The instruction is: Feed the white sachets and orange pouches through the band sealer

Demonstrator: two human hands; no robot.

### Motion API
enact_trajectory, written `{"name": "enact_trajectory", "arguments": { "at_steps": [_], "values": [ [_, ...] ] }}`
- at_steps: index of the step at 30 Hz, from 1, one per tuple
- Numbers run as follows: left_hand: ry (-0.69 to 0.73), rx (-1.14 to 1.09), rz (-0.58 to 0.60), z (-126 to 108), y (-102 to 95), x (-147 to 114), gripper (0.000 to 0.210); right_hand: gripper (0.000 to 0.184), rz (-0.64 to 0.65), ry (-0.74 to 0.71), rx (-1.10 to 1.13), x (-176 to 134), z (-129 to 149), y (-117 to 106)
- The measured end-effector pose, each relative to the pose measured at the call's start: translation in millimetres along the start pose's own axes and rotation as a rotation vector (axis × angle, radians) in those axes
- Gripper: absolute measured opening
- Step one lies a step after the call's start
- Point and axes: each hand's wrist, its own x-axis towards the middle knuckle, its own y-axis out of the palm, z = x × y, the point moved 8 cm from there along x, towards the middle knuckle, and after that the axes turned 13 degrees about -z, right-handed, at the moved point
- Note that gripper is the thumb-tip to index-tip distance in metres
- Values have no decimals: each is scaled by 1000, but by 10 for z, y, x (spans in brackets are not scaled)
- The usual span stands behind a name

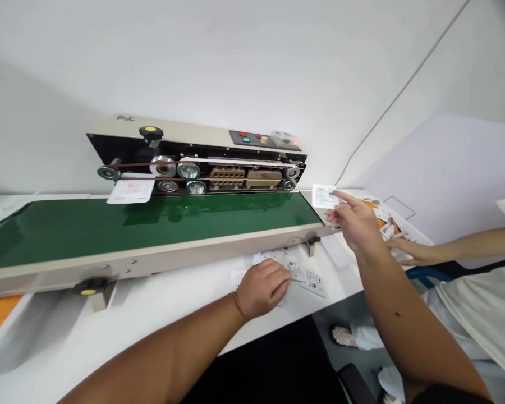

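Note:
My right hand (357, 221) is at the right end of the green belt. It holds a small white printed sachet (322, 196) out to the left, with the index finger stretched along it and the other fingers curled. My left hand (263, 289) is closed loosely at the table's front edge, beside several flat printed sachets (313, 282). Its fingertips are hidden, so what it grips, if anything, does not show. Behind the hands stands a band sealing machine (193, 137) with rollers and belts. At its left end, a white sachet (132, 189) hangs from the belts over the green conveyor (193, 216).
A co-worker's hand (408, 251) reaches in from the right, near an orange and white box (387, 219). Black knobs (91, 286) stick out below the conveyor's front. An orange item (2, 314) sits in a white container at lower left. A cable (382, 118) runs along the wall.

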Motion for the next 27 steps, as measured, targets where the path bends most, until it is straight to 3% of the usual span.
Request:
{"name": "enact_trajectory", "arguments": {
  "at_steps": [4, 8, 14, 16, 18, 22, 24, 27],
  "values": [
    [37, 16, 46, -11, 37, -28, 21, 51, 66, 75, -15, 319, -180, 430],
    [48, 34, 60, 10, 51, -50, 20, 48, 230, 163, 0, 430, -254, 732],
    [43, 61, 89, 31, 79, -62, 21, 56, 235, 165, -51, 514, -279, 730],
    [45, 69, 102, 29, 86, -60, 23, 58, 171, 91, -131, 504, -257, 669],
    [43, 77, 100, 29, 80, -55, 24, 57, 40, -92, -212, 413, -134, 536],
    [38, 90, 90, 30, 70, -48, 24, 42, -159, -497, -288, -232, 107, 148],
    [34, 87, 99, 26, 77, -48, 24, 32, -143, -541, -362, -618, 2, -55],
    [26, 85, 120, 22, 92, -47, 24, 23, -10, -477, -580, -1021, -412, -322]
  ]
}}
